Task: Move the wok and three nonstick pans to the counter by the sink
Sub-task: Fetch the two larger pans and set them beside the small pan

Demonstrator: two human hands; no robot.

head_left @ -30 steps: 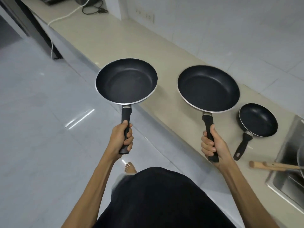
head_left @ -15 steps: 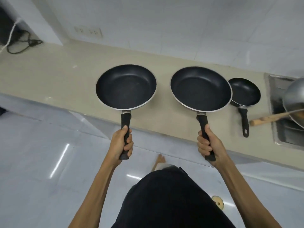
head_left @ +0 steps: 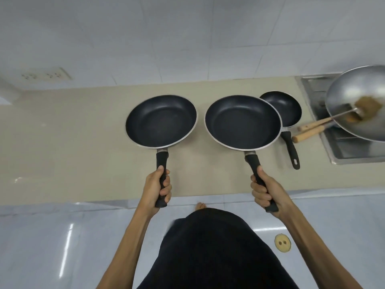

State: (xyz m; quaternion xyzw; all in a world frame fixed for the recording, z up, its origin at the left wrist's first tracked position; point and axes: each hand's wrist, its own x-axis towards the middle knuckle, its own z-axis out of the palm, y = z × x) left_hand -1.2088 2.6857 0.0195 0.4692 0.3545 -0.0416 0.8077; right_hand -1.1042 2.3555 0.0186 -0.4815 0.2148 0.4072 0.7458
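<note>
My left hand (head_left: 156, 189) grips the black handle of a medium nonstick pan (head_left: 160, 120), held level over the beige counter (head_left: 73, 142). My right hand (head_left: 265, 189) grips the handle of a larger nonstick pan (head_left: 242, 122), whose rim overlaps a small nonstick pan (head_left: 285, 108) lying on the counter with its handle toward me. A metal wok (head_left: 354, 92) sits at the far right over the sink (head_left: 341, 149), with a spatula and brown residue inside it. Two wooden handles (head_left: 308, 131) stick out over the counter.
White tiled wall behind the counter carries a power socket plate (head_left: 44, 75) at the left. Glossy floor lies below me, with a round drain cover (head_left: 282, 243) near my right side. My dark clothing and a bare foot (head_left: 201, 205) show at the counter's front edge.
I have turned to face the counter squarely. Both held pans have come in over the counter, and the larger pan now overlaps the small pan. The wok has come fully into view.
</note>
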